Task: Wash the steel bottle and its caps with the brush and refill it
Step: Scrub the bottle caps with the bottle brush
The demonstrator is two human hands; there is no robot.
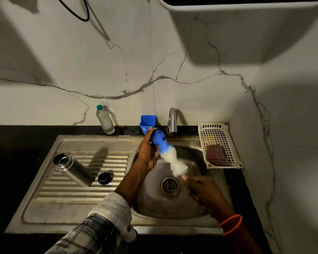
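The steel bottle (73, 169) stands open on the ribbed drainboard, left of the basin. A small black cap (104, 178) lies beside its base. Over the basin, my left hand (148, 151) holds a larger dark cap (158, 137) just below the tap. The blue tip of the bottle brush (170, 156) is pushed into that cap; its white bristles run down to my right hand (203, 191), which grips the brush handle. The handle itself is hidden in my fist.
The steel sink basin (154, 204) has a drain (169, 186) in its middle. The tap (173, 121) stands behind it. A blue holder (147, 123), a plastic water bottle (105, 120), and a white basket (218, 136) with a checked cloth (217, 155) sit along the back and right.
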